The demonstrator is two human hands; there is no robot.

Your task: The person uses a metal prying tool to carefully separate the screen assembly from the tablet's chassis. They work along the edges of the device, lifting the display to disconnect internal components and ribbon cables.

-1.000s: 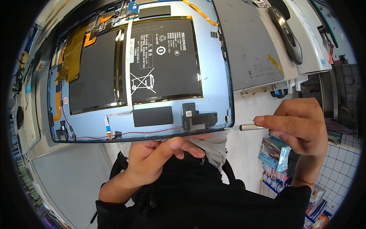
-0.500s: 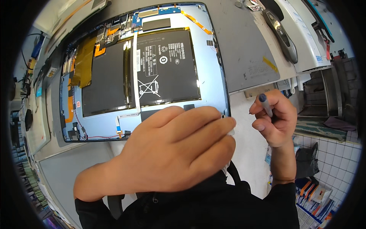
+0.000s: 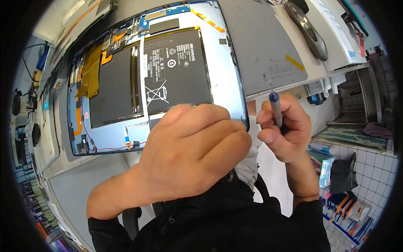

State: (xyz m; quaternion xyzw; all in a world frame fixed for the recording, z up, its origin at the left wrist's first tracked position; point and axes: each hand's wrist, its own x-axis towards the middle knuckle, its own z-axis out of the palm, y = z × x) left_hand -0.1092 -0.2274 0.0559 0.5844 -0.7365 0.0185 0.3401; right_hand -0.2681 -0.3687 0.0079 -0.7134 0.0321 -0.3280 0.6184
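A tablet (image 3: 228, 84) lies with its inside showing on the work surface in front of me. Its black battery (image 3: 180, 80) fills most of the frame, with orange flex cables (image 3: 208, 21) and a blue circuit board (image 3: 168, 14) along the far side. My left hand (image 3: 193, 147) is closed over the tablet's near right corner; its fingertips, and whatever they grip, are hidden. To the right of that corner, my right hand (image 3: 289, 130) holds a slim grey screwdriver (image 3: 277, 111) with a dark blue end and a thin shaft pointing up. A tiny dark speck shows by its fingertip.
A grey mat (image 3: 264, 50) covers the bench right of the tablet. Beyond it lie a dark grey handheld tool (image 3: 306, 31) and a white box-shaped device (image 3: 338, 38). A tiled floor (image 3: 369, 176) and a rack of packages (image 3: 344, 210) are at lower right.
My right hand has moved left with the screwdriver, closer to my left hand, and the thin shaft now shows. My left hand has shifted slightly left; the tablet sits slightly further left in view.
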